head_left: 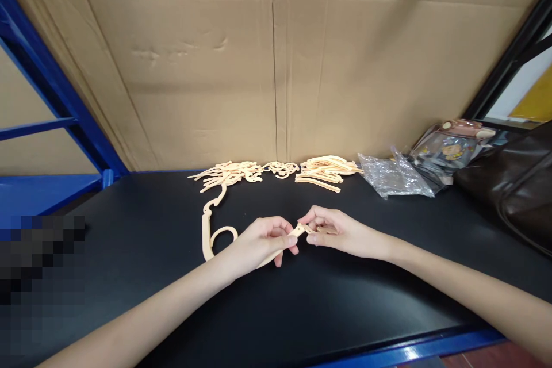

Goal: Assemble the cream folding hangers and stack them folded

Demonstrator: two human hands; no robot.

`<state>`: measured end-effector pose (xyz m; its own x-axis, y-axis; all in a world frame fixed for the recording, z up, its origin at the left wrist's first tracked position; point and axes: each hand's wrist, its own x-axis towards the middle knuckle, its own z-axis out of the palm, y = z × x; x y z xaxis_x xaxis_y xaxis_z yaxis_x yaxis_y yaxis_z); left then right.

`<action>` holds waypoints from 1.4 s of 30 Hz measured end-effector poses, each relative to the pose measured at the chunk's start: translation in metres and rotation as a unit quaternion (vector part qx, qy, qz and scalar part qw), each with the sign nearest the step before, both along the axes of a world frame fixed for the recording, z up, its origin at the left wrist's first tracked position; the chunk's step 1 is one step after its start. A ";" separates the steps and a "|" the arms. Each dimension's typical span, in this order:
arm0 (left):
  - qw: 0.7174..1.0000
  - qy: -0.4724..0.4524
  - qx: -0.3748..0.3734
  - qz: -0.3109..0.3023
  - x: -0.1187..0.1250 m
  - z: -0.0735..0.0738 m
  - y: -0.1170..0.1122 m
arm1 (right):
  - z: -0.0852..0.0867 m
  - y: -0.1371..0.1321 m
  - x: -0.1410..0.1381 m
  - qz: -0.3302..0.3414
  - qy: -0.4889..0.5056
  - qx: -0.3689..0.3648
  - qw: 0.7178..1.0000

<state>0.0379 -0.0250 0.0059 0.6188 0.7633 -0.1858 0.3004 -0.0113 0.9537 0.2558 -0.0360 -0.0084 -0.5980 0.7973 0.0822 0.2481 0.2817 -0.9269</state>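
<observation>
My left hand (265, 240) is closed around a cream plastic arm piece (296, 232), fingers wrapped over it. My right hand (334, 231) pinches a small cream plastic part (309, 229) against that arm's end; the two hands almost touch above the black tabletop (164, 276). A joined cream hook-and-arm assembly (207, 230) lies just left of my left hand and runs back toward the piles. How far the held arm connects to it is hidden by my fingers.
Piles of cream plastic parts lie at the back: hooks (228, 174), small curled pieces (281, 169), curved arms (325, 171). Clear plastic bags (394, 177), a packaged item (448, 149) and a dark brown bag (513, 184) sit right. Cardboard (276, 69) walls the back; blue frame (52, 98) left.
</observation>
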 end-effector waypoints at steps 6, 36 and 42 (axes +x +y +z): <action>1.000 0.003 -0.001 0.008 0.001 0.000 0.001 | 0.005 0.000 0.002 0.034 0.018 -0.005 0.999; 0.999 0.002 0.005 -0.040 0.000 -0.003 -0.002 | 0.012 -0.002 0.003 0.052 -0.009 -0.096 0.994; 0.999 -0.002 0.004 -0.043 0.002 0.001 -0.004 | 0.019 0.000 0.004 0.011 -0.042 -0.170 0.984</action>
<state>0.0395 -0.0286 0.0065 0.6822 0.7093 -0.1773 0.2950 -0.0452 0.9544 0.2597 -0.0363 0.0103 -0.6081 0.7573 -0.2382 0.3260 -0.0353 -0.9447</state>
